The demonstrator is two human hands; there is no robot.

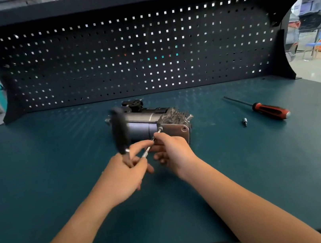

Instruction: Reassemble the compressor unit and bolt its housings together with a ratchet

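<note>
Compressor [145,126] looked heavy, rigid, best braced at casing just beyond right grip [172,152], which pinched ratchet shaft [148,149]; left grip [125,169] was clamped on ratchet handle [120,131].

Grips the ratchet [120,133] in the left hand [125,172], black handle standing blurred above the knuckles. Pinches its thin extension [146,151] with the right hand [172,150], fingertips just short of a bolt [160,130] on the compressor [145,123]. Has a red-and-black screwdriver [268,110] lying well right of that hand, a small socket bit [244,121] between.
</note>
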